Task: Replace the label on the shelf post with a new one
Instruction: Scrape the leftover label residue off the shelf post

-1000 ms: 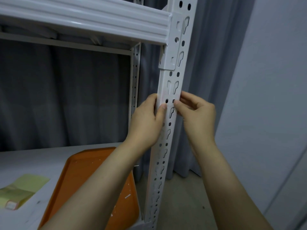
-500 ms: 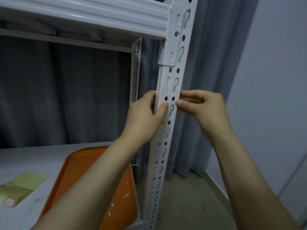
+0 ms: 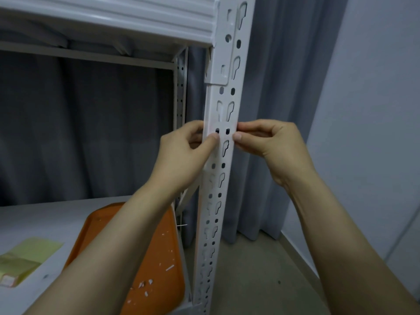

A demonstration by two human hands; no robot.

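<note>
The white perforated shelf post [image 3: 218, 201] runs upright through the middle of the view. A white label [image 3: 222, 126], hard to tell from the paint, lies across the post's front face at hand height. My left hand [image 3: 181, 158] pinches the post's left edge, thumb tip pressed on the label's lower left. My right hand [image 3: 270, 142] comes in from the right. Its thumb and forefinger are closed on the label's right edge where it meets the post's corner.
The white shelf beam [image 3: 113, 17] crosses above my hands. On the lower shelf [image 3: 34, 221] lie an orange tray [image 3: 163, 258] holding white paper scraps and a yellow sheet [image 3: 25, 258] at the far left. A grey curtain [image 3: 284, 87] hangs behind, with a wall [image 3: 375, 110] to the right.
My right hand has swung out to the right side of the post, with its fingers now pointing left at the label's edge. My left hand has stayed in place.
</note>
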